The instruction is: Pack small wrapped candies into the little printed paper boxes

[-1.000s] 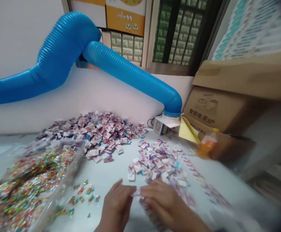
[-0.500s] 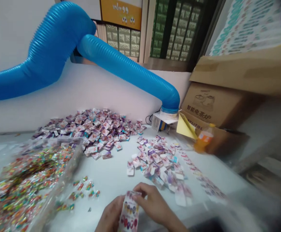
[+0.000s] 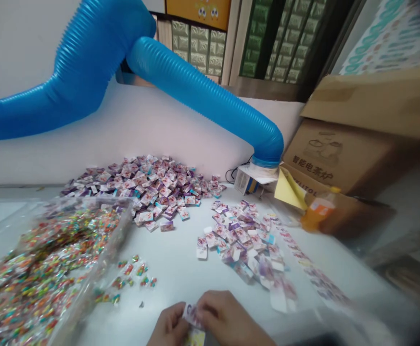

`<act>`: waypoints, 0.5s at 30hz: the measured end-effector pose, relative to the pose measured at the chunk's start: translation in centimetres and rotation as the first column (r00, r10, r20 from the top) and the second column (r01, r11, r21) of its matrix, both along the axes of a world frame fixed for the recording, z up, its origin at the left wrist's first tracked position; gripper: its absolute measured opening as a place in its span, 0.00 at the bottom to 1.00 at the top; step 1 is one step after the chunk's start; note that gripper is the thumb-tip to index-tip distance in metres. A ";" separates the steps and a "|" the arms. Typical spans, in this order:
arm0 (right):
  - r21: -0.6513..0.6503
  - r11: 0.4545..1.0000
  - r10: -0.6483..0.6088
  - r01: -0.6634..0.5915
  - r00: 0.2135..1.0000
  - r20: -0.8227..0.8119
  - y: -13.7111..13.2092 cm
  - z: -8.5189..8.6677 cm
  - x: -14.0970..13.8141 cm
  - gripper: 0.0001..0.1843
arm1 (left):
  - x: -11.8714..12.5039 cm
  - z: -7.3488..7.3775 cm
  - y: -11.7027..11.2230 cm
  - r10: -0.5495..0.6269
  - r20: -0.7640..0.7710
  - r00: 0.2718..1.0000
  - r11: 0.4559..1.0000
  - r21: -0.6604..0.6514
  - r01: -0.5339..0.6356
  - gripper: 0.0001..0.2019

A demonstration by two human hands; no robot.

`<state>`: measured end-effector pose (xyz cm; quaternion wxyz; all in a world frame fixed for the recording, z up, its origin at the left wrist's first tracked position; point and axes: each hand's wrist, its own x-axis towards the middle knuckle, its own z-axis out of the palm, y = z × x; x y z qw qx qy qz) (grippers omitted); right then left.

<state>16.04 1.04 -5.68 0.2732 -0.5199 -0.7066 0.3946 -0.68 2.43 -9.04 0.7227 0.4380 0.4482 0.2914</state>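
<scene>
Low in the view, my left hand [image 3: 167,327] and my right hand [image 3: 227,318] meet over the white table. Both are closed on a small printed paper strip [image 3: 191,313] with purple and yellow pictures. The strip looks bent or folded between the fingers, and its lower part [image 3: 195,338] runs off the bottom of the view. My right fingers hide part of it. Beyond my right hand lies a loose heap of small flat printed boxes [image 3: 242,235], some with white flaps sticking out. Left of my hands are several small clear-wrapped colourful candies [image 3: 143,269].
A clear-walled bin [image 3: 83,288] of wrapped candies [image 3: 47,269] stands at the left. Small filled-looking boxes [image 3: 152,187] are piled against the wall. A row of printed strips [image 3: 303,259], an orange drink bottle [image 3: 318,214], cartons [image 3: 325,154] and a blue duct [image 3: 202,101] stand right and behind.
The strip, earlier held long and flat facing me, is now bent between my fingers. My right hand has come in over it. The whole scene has shifted a little right and up.
</scene>
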 end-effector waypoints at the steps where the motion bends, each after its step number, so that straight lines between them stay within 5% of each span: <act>1: 0.017 0.998 -0.059 0.058 0.998 0.018 0.0 -0.6 -0.2 0.05 | -0.1 0.3 0.0 -0.013 0.018 1.000 1.000 0.023 0.012 0.18; 5: 0.095 0.992 -0.085 0.088 0.996 -0.030 0.3 -1.9 -0.7 0.07 | -0.5 1.3 -0.2 -0.062 0.000 0.998 0.991 0.122 0.062 0.11; 7: 0.054 0.998 -0.034 0.037 0.997 -0.062 0.6 -1.7 -0.7 0.05 | -0.7 1.3 -0.2 -0.052 -0.040 0.998 0.992 0.113 0.057 0.12; 11: -0.013 0.991 -0.130 0.130 0.988 -0.077 1.0 -0.7 -0.3 0.08 | -1.0 0.2 -0.5 -0.022 -0.128 0.992 0.996 0.078 0.033 0.18; 15: -0.157 0.987 -0.032 0.015 0.994 -0.106 0.5 -1.0 -0.6 0.08 | -1.1 -0.7 -0.8 0.024 -0.084 0.996 1.000 0.017 -0.022 0.16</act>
